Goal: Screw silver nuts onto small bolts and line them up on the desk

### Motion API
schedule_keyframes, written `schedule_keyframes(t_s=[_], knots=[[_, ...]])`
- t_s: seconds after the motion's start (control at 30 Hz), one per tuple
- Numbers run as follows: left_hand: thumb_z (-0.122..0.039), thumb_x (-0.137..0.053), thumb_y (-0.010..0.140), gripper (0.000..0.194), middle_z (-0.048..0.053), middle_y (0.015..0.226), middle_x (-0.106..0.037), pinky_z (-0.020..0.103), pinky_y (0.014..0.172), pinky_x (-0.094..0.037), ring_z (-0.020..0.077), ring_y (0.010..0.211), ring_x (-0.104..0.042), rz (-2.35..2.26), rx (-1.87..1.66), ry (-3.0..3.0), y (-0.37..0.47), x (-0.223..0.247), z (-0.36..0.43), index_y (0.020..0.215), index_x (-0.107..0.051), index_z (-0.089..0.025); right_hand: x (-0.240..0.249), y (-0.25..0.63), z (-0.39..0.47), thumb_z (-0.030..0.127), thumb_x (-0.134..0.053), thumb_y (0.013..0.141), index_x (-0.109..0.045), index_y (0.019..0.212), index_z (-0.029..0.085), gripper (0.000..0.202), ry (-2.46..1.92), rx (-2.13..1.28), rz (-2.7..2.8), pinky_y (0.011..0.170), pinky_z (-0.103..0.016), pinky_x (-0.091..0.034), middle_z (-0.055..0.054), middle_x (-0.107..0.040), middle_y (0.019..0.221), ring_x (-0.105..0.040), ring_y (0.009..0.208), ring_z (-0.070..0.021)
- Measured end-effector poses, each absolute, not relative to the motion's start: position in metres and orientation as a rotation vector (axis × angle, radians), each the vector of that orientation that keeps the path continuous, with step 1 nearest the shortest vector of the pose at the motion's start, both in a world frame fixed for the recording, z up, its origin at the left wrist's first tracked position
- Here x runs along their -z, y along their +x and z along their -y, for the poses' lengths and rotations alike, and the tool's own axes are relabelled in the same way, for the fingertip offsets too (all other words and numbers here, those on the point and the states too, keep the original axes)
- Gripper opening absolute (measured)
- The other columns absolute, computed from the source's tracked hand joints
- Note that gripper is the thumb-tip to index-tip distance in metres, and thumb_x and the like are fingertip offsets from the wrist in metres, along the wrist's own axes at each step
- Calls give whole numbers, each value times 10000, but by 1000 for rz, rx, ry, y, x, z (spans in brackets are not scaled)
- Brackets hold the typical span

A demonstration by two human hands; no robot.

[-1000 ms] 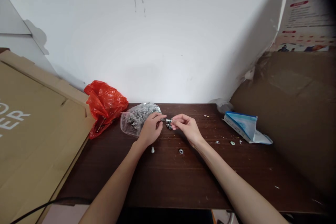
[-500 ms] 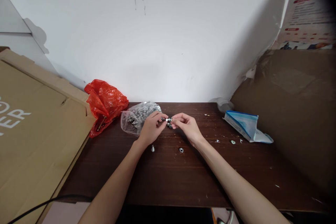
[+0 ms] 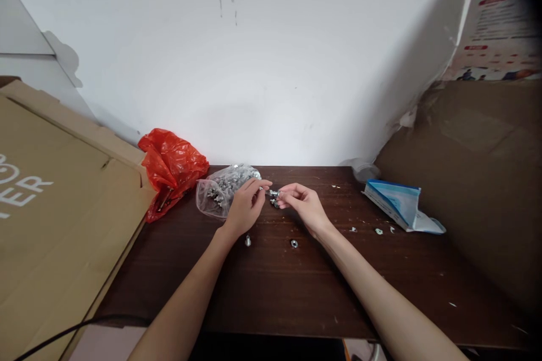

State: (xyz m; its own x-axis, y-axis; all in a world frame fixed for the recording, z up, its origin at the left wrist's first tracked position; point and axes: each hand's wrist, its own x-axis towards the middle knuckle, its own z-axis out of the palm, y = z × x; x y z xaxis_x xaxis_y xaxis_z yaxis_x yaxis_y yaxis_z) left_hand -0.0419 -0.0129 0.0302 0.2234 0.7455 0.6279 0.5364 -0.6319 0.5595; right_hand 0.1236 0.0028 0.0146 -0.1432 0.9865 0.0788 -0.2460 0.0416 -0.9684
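Over the middle of the table, my right hand (image 3: 305, 206) pinches a small shiny metal bolt (image 3: 274, 194) between thumb and fingertips. My left hand (image 3: 247, 206) is just left of the bolt, its fingers stretched out and the thumb apart from them. Its fingertips are close to the bolt's end; I cannot tell whether they touch it. Dark metal pieces show just below the bolt, partly hidden by the right fingers. On the table nearer to me lie a short silver bolt (image 3: 248, 241) and a round metal nut (image 3: 293, 243).
A clear plastic bag (image 3: 212, 194) full of metal hardware lies behind my left hand. Left of it is a red plastic bag (image 3: 173, 158). Cardboard (image 3: 63, 197) flanks the left side. A blue-white packet (image 3: 398, 203) and small scraps lie right on the brown table (image 3: 262, 299).
My left fingers have loosened from the bolt and straightened, showing more of it. The right hand still holds the bolt. The view has shifted slightly.
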Motion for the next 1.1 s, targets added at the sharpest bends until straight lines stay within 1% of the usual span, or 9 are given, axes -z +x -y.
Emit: schedule_keyframes(t_s=[0.1, 0.17, 0.27, 0.33, 0.4, 0.6, 0.83, 0.97, 1.1], knots=[[-55, -402, 852, 265, 43, 951, -608, 275, 804, -457, 143, 902, -569, -1201, -1327, 2302, -43, -27, 11, 960, -613, -176, -14, 124, -3, 334, -785, 590, -647, 760, 139, 293, -900, -1405, 1142, 640, -259, -536, -28, -669, 629, -623, 593, -126], [-31, -404, 832, 280, 46, 953, -610, 286, 819, -457, 147, 907, -569, -1248, -1303, 2285, -44, -24, 9, 939, -623, -170, -14, 125, -4, 337, -789, 588, -650, 768, 138, 302, -901, -1411, 1131, 642, -262, -543, -31, -673, 638, -629, 600, -130], [-34, -419, 819, 308, 45, 943, -610, 257, 725, -473, 136, 836, -567, -1303, -1302, 2231, -45, -21, 8, 1017, -609, -172, -13, 125, -4, 345, -796, 578, -648, 773, 138, 321, -897, -1416, 1112, 637, -258, -546, -34, -679, 653, -636, 606, -133], [-49, -443, 813, 348, 42, 943, -604, 225, 646, -469, 118, 767, -553, -1269, -1303, 2219, -44, -22, 9, 1107, -575, -182, -13, 125, -4, 350, -799, 573, -646, 769, 137, 327, -895, -1419, 1103, 634, -254, -547, -34, -679, 654, -637, 604, -130], [-63, -469, 805, 369, 43, 957, -595, 206, 606, -465, 106, 734, -541, -1197, -1292, 2235, -43, -24, 10, 1142, -555, -188, -13, 124, -4, 352, -800, 569, -646, 762, 138, 327, -893, -1421, 1098, 632, -259, -548, -29, -674, 640, -634, 594, -130], [-151, -524, 838, 209, 51, 965, -591, 211, 594, -461, 110, 747, -547, -1136, -1285, 2269, -42, -25, 12, 1020, -621, -187, -14, 124, -3, 349, -797, 573, -651, 761, 144, 315, -885, -1421, 1109, 640, -283, -556, -26, -665, 630, -636, 602, -139], [-215, -533, 861, 137, 31, 845, -597, 234, 636, -435, 122, 732, -534, -1239, -1297, 2261, -41, -27, 13, 953, -626, -173, -15, 123, -2, 334, -790, 584, -652, 764, 141, 298, -887, -1420, 1119, 642, -271, -549, -21, -662, 618, -630, 598, -130], [-248, -529, 868, 114, 17, 793, -582, 239, 653, -402, 122, 714, -510, -1278, -1287, 2262, -40, -29, 14, 878, -605, -163, -14, 123, -3, 324, -787, 591, -656, 772, 135, 293, -870, -1440, 1119, 656, -260, -540, -24, -669, 631, -633, 608, -123], [-252, -488, 880, 168, 4, 720, -531, 241, 626, -362, 117, 673, -466, -1314, -1255, 2254, -38, -29, 15, 761, -552, -152, -15, 122, -1, 308, -793, 580, -660, 761, 138, 281, -855, -1443, 1124, 666, -273, -538, -11, -659, 607, -629, 599, -122]])
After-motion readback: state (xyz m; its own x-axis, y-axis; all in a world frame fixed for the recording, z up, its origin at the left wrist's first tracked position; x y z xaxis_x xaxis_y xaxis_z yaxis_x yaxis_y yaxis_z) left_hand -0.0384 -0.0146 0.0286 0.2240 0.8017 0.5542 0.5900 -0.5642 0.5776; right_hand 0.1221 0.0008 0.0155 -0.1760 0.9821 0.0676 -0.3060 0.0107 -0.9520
